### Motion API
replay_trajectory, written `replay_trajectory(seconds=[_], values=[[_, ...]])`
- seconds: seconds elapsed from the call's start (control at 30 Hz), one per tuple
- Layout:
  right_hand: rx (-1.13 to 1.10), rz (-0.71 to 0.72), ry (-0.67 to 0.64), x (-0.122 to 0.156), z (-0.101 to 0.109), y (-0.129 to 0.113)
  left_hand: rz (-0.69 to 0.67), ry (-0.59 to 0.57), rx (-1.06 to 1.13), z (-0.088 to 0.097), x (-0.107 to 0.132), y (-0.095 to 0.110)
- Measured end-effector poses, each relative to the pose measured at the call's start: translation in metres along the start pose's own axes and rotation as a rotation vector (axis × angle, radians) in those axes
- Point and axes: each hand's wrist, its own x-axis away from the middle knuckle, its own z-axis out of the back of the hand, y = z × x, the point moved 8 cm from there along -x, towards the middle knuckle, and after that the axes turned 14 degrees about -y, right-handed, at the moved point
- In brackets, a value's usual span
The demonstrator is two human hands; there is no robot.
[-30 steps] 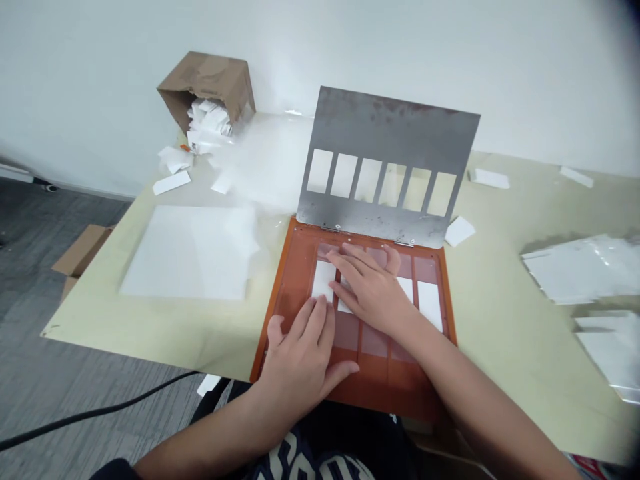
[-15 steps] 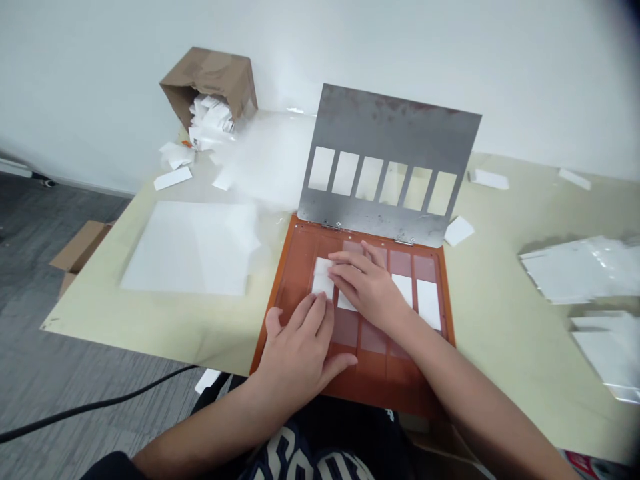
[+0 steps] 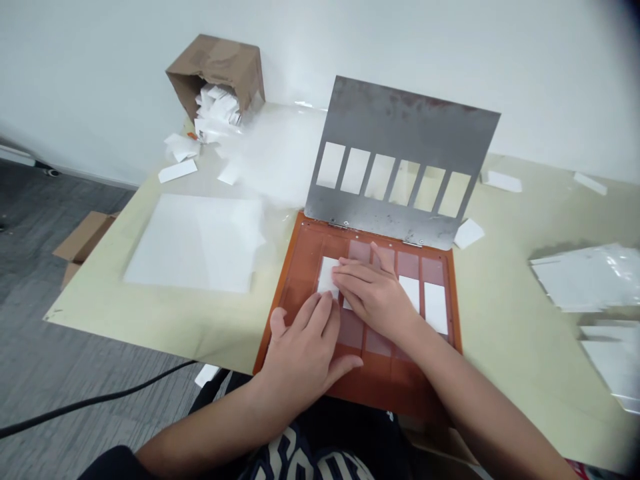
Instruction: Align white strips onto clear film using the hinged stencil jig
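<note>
An orange-brown board (image 3: 296, 273) with shallow slots lies on the table, its hinged grey metal plate (image 3: 413, 127) with a row of rectangular windows tilted up at the back. In the leftmost filled slot sits a white card (image 3: 327, 271). My left hand (image 3: 306, 343) rests on the board, thumb spread, fingertips touching the card's lower edge. From the right, my right hand (image 3: 375, 290) reaches across with extended fingers, its tips at the card's right edge. More white cards (image 3: 436, 308) lie in the slots to the right, some partly hidden beneath that hand.
Left of the board lies a translucent white sheet (image 3: 195, 243). A cardboard box (image 3: 233, 57) on its side spills white pieces at the back left. Stacks of white cards (image 3: 580, 277) lie at the right, and loose pieces (image 3: 469, 233) are scattered behind. A black cable (image 3: 100, 403) hangs at the left.
The view has shifted slightly, so the table and board appear a little further right. Both hands stay at the same white card, with the right fingers lying slightly flatter and closer together.
</note>
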Motion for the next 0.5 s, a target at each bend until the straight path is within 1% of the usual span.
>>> replay_trajectory(seconds=[0.3,0.5], values=[[-0.021,-0.017,-0.027,0.0000,-0.0002,0.0012,0.005,0.040,0.002,0.0037,0.0009,0.0000],[0.004,-0.001,-0.040,0.0019,-0.0019,0.0016,0.010,0.053,0.008,0.0067,-0.0002,-0.0009]])
